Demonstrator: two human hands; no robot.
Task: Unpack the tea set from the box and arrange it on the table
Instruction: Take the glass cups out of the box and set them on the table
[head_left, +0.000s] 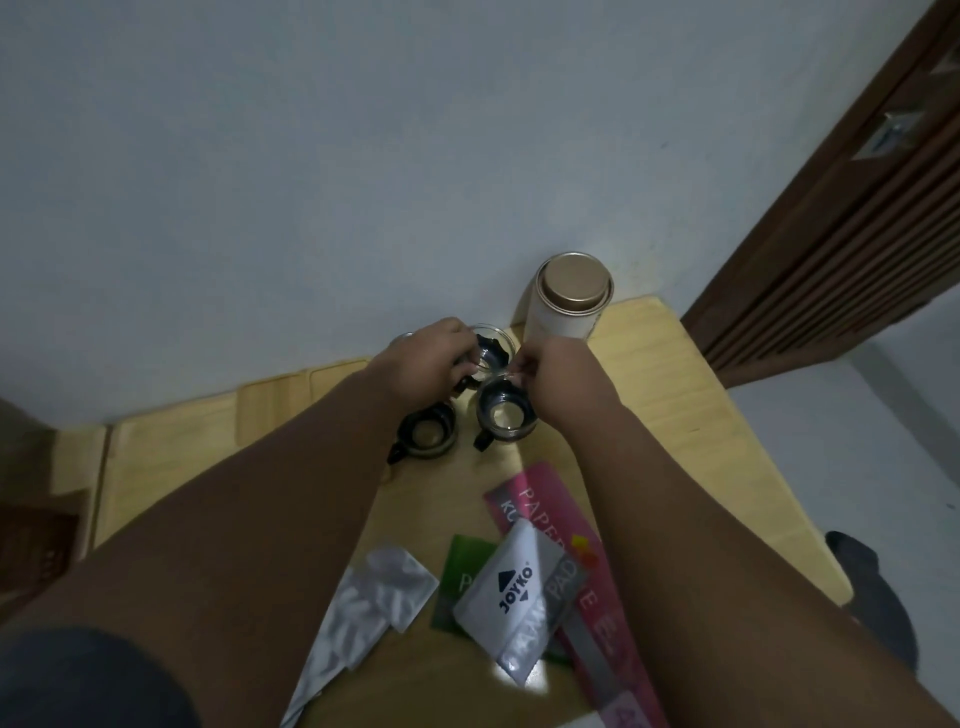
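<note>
Three small glass tea cups with black holders and handles stand close together near the far edge of the wooden table (675, 415). My left hand (423, 361) grips the far cup (491, 349) from the left side. My right hand (558, 376) pinches the rim of the nearer right cup (503, 415). The third cup (427, 434) stands free at the near left, its handle pointing toward me. Part of the far cup is hidden behind my left fingers.
A tall white canister with a gold lid (571, 296) stands by the wall at the back right. Plastic wrapping (374, 603), a grey Joyko pouch (517, 587) and pink and green paper packs (545, 506) lie on the near table. A dark wooden door (857, 234) is at the right.
</note>
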